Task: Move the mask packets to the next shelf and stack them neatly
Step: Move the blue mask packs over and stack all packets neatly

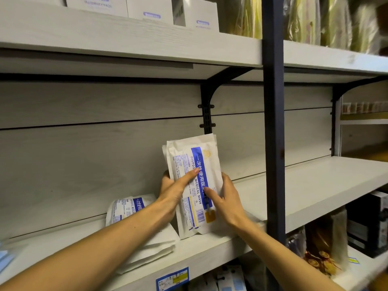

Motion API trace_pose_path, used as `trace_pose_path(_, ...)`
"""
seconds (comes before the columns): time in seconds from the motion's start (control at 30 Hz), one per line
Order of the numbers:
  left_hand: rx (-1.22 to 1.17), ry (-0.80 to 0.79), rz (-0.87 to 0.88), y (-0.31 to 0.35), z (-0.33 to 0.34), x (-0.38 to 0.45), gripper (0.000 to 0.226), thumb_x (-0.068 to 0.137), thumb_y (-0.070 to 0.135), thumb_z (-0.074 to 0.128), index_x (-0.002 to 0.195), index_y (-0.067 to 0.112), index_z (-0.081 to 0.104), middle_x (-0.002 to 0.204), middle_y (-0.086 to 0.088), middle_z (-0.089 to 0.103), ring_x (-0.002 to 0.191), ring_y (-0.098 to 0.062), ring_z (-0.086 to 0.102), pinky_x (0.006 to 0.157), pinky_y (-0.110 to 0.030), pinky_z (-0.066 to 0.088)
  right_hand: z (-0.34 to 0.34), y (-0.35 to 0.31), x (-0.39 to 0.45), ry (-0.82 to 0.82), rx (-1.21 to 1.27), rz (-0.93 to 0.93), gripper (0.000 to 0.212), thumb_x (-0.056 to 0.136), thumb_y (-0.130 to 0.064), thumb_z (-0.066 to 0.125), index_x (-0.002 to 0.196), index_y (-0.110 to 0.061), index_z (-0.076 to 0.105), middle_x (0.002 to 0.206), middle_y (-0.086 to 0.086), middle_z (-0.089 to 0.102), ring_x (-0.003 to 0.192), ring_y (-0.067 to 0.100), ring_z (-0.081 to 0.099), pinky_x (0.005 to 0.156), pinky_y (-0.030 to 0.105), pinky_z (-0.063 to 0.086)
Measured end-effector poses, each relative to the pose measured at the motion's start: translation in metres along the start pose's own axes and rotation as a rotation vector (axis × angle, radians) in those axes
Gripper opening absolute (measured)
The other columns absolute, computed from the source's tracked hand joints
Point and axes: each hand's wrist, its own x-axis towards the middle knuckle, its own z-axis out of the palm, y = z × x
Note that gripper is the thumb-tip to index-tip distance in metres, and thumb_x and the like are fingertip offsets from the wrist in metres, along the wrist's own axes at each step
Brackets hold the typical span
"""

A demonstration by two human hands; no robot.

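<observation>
Between both hands, a bundle of mask packets is standing upright on the shelf, the left hand and right hand clamping its sides. More packets are lying just left, and white boxes are sitting on the shelf above.

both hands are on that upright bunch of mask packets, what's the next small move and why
Probably lift the bunch of mask packets and carry it right, past the dark post, onto the bare shelf there. The left hand and right hand already grip it from both sides, it stands on end rather than stacked, and more packets lie to its left.
</observation>
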Motion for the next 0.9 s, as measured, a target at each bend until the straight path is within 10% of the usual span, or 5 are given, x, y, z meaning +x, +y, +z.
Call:
trace_pose_path(0.37, -0.087, 0.173, -0.111, 0.013, -0.003, -0.001, 0.055, 0.070, 0.037, 0.090, 0.099, 0.013, 0.050, 0.086, -0.014, 0.077, 0.074, -0.032, 0.077, 0.071, -0.048, 0.064, -0.010, -0.030, -0.008, -0.106, 0.172, 0.140, 0.074, 0.070, -0.055, 0.076, 0.131, -0.023, 0.049, 0.110, -0.005, 0.073, 0.087, 0.012, 0.078, 0.070, 0.029, 0.064)
trace_pose_path(0.63, -0.387, 0.222, -0.162, 0.019, -0.005, 0.010, 0.068, 0.066, 0.049, 0.088, 0.117, 0.012, 0.061, 0.095, -0.011, 0.079, 0.082, -0.030, 0.077, 0.070, -0.043, 0.062, -0.026, -0.031, -0.019, 0.030, 0.323, 0.363, 0.136, 0.046, -0.073, 0.085, 0.154, -0.014, 0.027, 0.129, 0.004, 0.065, 0.115, 0.023, 0.065, 0.104, 0.043, 0.050)
trace_pose_path(0.77, -0.424, 0.080, -0.186, 0.013, 0.005, 0.004, 0.050, 0.076, 0.050, 0.080, 0.111, 0.015, 0.070, 0.094, -0.011, 0.080, 0.089, -0.032, 0.075, 0.082, -0.049, 0.060, -0.015, -0.044, -0.027, -0.149, 0.715, 0.425, 0.059, 0.077, -0.038, 0.081, 0.126, -0.009, 0.065, 0.115, 0.014, 0.076, 0.108, 0.033, 0.073, 0.101, 0.050, 0.054)
trace_pose_path(0.9, -0.369, -0.056, -0.167, 0.020, 0.005, 0.003, 0.043, 0.083, 0.042, 0.077, 0.114, 0.013, 0.070, 0.102, -0.014, 0.079, 0.100, -0.034, 0.073, 0.094, -0.052, 0.056, -0.022, -0.045, -0.025, 0.074, 0.782, 0.388, 0.056, 0.074, -0.021, 0.082, 0.123, -0.004, 0.063, 0.104, 0.016, 0.078, 0.094, 0.034, 0.077, 0.078, 0.046, 0.064)
